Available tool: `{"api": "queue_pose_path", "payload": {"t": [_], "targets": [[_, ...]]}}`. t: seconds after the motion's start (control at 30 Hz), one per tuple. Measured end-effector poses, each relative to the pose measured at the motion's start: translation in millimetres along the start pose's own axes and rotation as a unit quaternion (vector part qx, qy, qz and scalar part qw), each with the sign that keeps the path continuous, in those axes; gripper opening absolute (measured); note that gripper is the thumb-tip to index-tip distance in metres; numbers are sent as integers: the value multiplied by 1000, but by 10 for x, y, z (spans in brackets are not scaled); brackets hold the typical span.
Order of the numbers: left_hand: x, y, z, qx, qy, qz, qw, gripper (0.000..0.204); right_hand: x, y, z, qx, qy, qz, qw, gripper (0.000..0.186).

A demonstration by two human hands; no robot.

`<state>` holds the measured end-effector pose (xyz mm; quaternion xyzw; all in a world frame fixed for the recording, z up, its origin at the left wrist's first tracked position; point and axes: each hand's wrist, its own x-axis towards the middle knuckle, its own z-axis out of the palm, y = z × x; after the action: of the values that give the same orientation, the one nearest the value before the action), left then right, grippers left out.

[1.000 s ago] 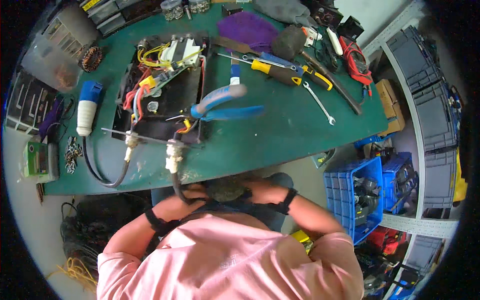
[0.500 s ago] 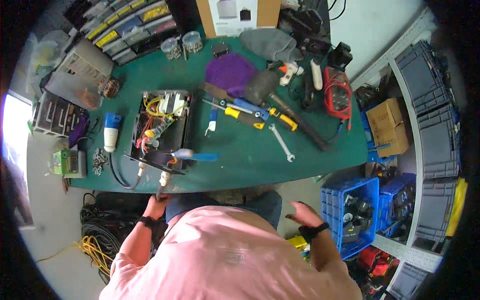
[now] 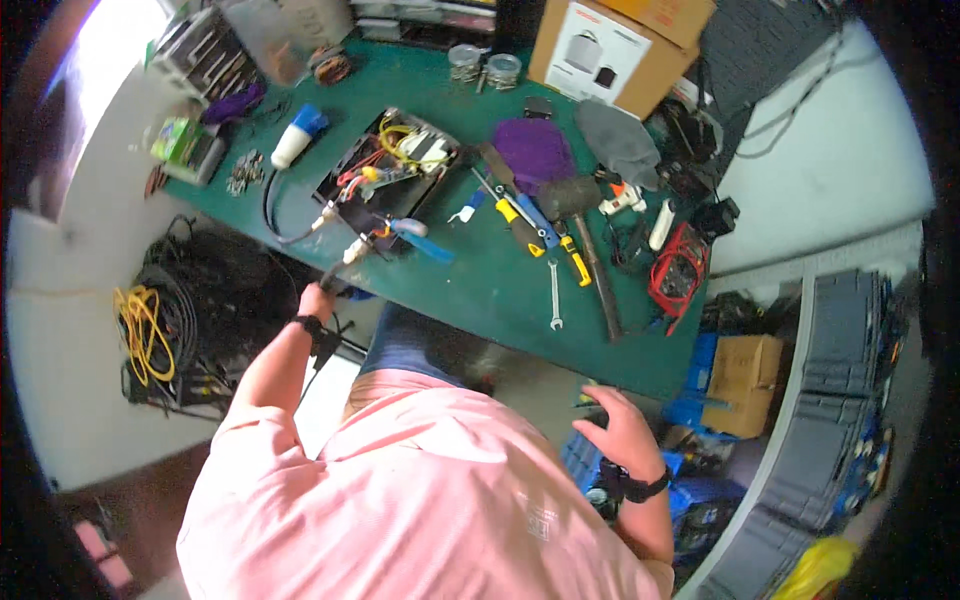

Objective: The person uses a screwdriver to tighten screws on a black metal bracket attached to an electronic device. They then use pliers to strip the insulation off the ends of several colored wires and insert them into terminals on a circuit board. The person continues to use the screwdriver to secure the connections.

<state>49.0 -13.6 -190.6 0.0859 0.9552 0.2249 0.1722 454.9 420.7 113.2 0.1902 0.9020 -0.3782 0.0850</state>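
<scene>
At the bench's front edge my left hand (image 3: 317,302) is closed round a black cable (image 3: 334,273). The cable runs up into a pale cable gland (image 3: 355,250) on the open black electrical box (image 3: 408,200). Red and yellow wires crowd inside that box, and a blue-handled tool (image 3: 428,243) lies across its near corner. A second cable leads from the box to a blue and white industrial plug (image 3: 299,137) at its left. My right hand (image 3: 620,430) hangs off the bench's near right side, fingers apart, holding nothing.
On the green bench (image 3: 470,300) lie a wrench (image 3: 555,295), a mallet (image 3: 600,270), screwdrivers (image 3: 520,225), a purple cloth (image 3: 535,155) and a red multimeter (image 3: 680,270). A cardboard box (image 3: 640,75) stands behind. Coiled cables (image 3: 175,310) sit at left, a bin rack (image 3: 810,430) at right.
The view has swung, so the bench appears tilted and shifted. My left hand keeps hold of the cable. My right hand stays apart from the bench's things, fingers still spread.
</scene>
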Motion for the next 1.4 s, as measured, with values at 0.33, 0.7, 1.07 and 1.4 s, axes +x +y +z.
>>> {"api": "queue_pose_path", "payload": {"t": [0.33, 0.7, 1.07, 1.4], "targets": [[-369, 110, 362, -254, 17, -195, 947, 36, 1723, -1000, 168, 194, -115, -60, 972, 53], [-1382, 1307, -601, -283, -227, -260, 895, 25, 2617, -981, 602, 373, -276, 158, 872, 63], [-1340, 3007, -544, -631, -216, -105, 738, 33, 2690, -1473, 379, -39, -86, -246, 965, 46], [-940, 3219, -23, -846, -155, -108, 498, 18, 2959, -1789, 461, -227, -86, -309, 920, 36]]}}
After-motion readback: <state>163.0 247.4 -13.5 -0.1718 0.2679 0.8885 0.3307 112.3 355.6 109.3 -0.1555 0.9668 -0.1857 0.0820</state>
